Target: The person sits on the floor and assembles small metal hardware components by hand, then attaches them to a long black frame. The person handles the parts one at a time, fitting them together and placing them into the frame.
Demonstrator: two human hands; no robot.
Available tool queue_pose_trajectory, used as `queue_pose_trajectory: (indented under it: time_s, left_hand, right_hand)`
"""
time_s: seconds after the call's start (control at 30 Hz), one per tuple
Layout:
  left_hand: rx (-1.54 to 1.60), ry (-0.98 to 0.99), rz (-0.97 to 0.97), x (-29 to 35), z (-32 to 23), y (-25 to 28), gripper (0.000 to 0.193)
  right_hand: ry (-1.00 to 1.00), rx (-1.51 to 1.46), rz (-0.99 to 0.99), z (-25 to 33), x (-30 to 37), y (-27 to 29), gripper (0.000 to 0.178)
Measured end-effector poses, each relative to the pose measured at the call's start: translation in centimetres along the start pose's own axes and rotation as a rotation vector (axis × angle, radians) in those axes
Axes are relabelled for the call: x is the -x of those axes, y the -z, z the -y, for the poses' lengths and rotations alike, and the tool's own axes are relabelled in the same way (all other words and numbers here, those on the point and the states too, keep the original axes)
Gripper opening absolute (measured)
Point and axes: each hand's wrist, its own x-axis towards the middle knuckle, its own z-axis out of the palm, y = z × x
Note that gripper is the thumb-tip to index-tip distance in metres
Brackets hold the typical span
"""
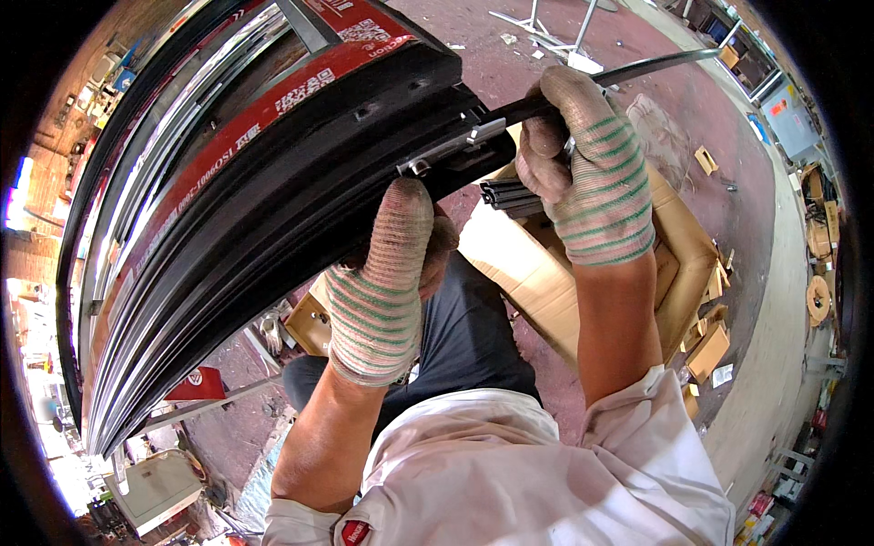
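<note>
A long black frame profile (300, 191) with a stepped edge lies across the left and middle. My left hand (378, 282), in a striped work glove, has its thumb pressed on the profile's near edge and its fingers curled under it. Just above that thumb, a silver metal fitting (451, 146) lies along the profile. My right hand (592, 173), gloved alike, is closed round a thin black strip (660, 65) that runs from the profile's end out to the upper right. A small shiny part shows between its fingers; I cannot make out what it is.
Below my right hand stands an open cardboard box (523, 278), with black ribbed profiles (510, 196) near its edge. Red printed film (300, 86) covers part of the frame. A white metal stand (555, 41) is at the far side. Cardboard scraps (707, 350) lie right.
</note>
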Motion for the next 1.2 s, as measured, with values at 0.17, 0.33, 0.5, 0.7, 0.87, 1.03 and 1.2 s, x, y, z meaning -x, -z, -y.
queue_pose_trajectory:
  time_s: [0.17,0.33,0.5,0.7,0.87,1.03,1.2]
  left_hand:
    - [0.097,-0.027,0.065,0.1,-0.4,-0.3,0.034]
    - [0.04,-0.075,0.11,-0.1,0.1,0.1,0.03]
    - [0.07,-0.097,0.116,-0.2,0.0,-0.1,0.029]
    - [0.091,-0.101,0.087,0.4,0.1,-0.4,0.033]
    - [0.221,-0.104,0.095,0.1,1.6,0.7,0.037]
    - [0.079,-0.159,0.067,0.3,0.8,-0.1,0.036]
    - [0.035,-0.176,0.047,0.5,-0.1,-0.4,0.03]
  right_hand:
    - [0.11,0.165,0.009,-0.4,0.0,-0.1,0.033]
    - [0.253,0.409,0.02,-0.8,0.4,-0.1,0.037]
    - [0.329,0.474,0.023,-0.2,0.4,-1.0,0.04]
    - [0.327,0.435,-0.01,-0.8,0.6,-1.3,0.036]
    - [0.539,0.468,-0.049,-0.9,0.1,-1.7,0.022]
    - [-0.478,-0.57,-0.003,2.1,0.9,-2.6,0.03]
    - [-0.467,-0.491,-0.094,2.4,0.3,-1.3,0.03]
